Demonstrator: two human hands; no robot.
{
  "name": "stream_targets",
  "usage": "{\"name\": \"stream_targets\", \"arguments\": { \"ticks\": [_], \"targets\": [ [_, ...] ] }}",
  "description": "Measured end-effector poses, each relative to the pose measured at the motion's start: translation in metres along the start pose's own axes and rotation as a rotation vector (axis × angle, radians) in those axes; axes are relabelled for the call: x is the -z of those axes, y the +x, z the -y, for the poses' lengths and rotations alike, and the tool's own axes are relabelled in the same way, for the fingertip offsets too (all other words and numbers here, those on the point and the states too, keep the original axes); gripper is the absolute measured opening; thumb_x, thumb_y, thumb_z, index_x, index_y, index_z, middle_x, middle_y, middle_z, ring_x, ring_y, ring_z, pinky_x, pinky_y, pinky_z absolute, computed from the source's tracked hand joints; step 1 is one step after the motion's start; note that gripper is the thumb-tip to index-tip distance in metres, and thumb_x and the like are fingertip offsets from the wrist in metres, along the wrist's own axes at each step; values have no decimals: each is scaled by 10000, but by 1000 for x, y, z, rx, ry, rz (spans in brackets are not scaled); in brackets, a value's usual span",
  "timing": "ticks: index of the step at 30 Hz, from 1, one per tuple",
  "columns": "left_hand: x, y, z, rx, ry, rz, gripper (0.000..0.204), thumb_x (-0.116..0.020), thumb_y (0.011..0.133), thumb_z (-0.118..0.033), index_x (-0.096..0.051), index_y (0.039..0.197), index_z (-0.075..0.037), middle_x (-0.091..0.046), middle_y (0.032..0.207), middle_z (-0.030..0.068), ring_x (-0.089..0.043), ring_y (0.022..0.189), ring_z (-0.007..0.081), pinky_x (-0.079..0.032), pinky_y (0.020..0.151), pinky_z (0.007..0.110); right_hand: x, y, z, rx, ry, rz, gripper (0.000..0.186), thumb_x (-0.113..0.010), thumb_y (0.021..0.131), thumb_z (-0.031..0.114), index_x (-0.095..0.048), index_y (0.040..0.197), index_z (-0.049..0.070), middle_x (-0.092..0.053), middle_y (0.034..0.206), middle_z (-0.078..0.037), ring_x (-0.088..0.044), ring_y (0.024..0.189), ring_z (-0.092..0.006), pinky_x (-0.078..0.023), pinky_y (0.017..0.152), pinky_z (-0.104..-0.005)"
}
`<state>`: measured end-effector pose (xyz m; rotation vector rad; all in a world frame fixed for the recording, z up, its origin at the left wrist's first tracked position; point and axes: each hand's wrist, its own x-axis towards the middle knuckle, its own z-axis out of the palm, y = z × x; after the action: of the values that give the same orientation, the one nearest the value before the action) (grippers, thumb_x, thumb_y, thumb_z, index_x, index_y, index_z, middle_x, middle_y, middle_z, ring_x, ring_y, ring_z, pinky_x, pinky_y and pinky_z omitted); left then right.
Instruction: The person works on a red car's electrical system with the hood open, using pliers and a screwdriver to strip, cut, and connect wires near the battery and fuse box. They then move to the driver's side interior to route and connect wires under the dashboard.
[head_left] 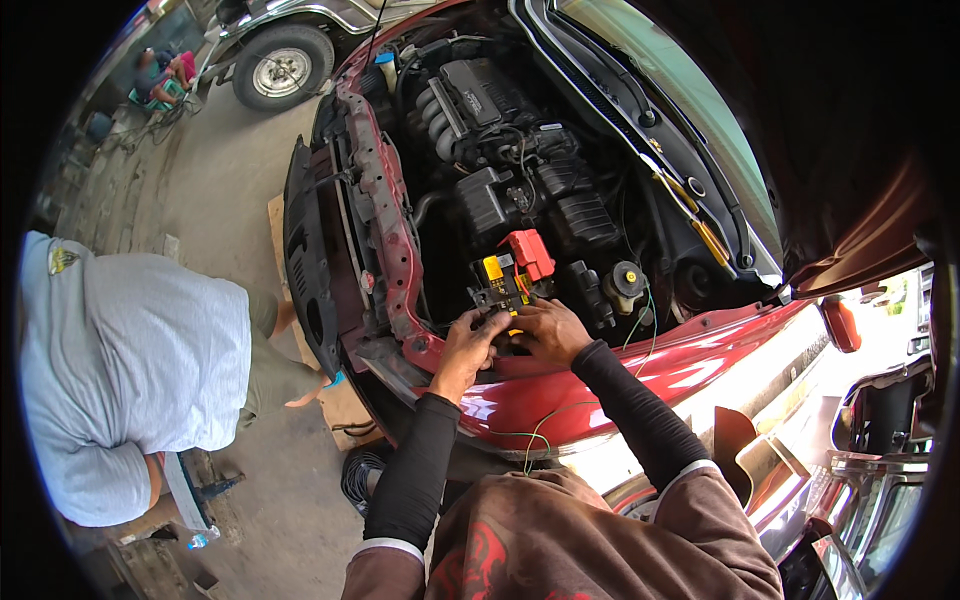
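My left hand [466,348] is closed at the near edge of a black box with yellow labels [500,287], in the front corner of a red car's engine bay. Its thumb and fingers are pinched together against the box's edge. Beside it, my right hand [548,328] curls its fingers down over the box's near right side. What either hand grips is hidden under the fingers. A red plastic cover [530,254] stands tilted just beyond the box. To the right sits a round reservoir with a dark cap [626,283].
The engine [486,92] fills the far bay. Screwdrivers with yellow handles [712,243] lie below the windscreen. Thin green wire [535,436] trails over the red fender [600,400]. A person in a grey shirt [150,360] bends at the left, and another person [158,80] sits farther back.
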<state>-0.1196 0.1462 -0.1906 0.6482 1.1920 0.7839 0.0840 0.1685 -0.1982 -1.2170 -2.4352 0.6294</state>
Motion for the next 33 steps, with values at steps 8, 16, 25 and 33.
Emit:
{"name": "stream_targets", "arguments": {
  "ticks": [8, 16, 25, 33],
  "targets": [
    [2, 18, 14, -451, 769, -311, 254, -729, 988, -256, -693, 1057, -13, -718, 796, 155, -694, 642, 250, -508, 612, 394, 2, 10, 13, -56, -17, 4, 214, -787, 841, 233, -779, 1048, 180, -687, 963, 5, -627, 1005, -281, -463, 887, -434],
    [18, 11, 6, -75, 264, 176, 297, -774, 968, -322, -742, 963, -27, -693, 769, 41, -609, 604, 138, -486, 562, 281, -11, 1, -1, -152, 28, -26, 222, -786, 807, 151, -783, 1029, 152, -730, 1075, -22, -646, 1039, -304, -513, 913, -434],
    [0, 5, 1, 71, -103, 23, 416, -761, 984, -340, -612, 1241, -48, -668, 844, 36, -501, 566, 76, -354, 467, 204, -5, 1, -5, -86, -74, 1, 190, -778, 788, 140, -779, 975, 174, -661, 908, -3, -615, 935, -302, -511, 841, -430],
    [0, 22, 17, -396, 776, -214, 265, -772, 970, -267, -725, 956, -6, -676, 637, 87, -593, 540, 155, -439, 542, 360, -10, 1, -1, -48, 43, -135, 223, -767, 779, 87, -763, 994, 146, -672, 935, -12, -588, 894, -290, -501, 809, -410]
  ]
}}
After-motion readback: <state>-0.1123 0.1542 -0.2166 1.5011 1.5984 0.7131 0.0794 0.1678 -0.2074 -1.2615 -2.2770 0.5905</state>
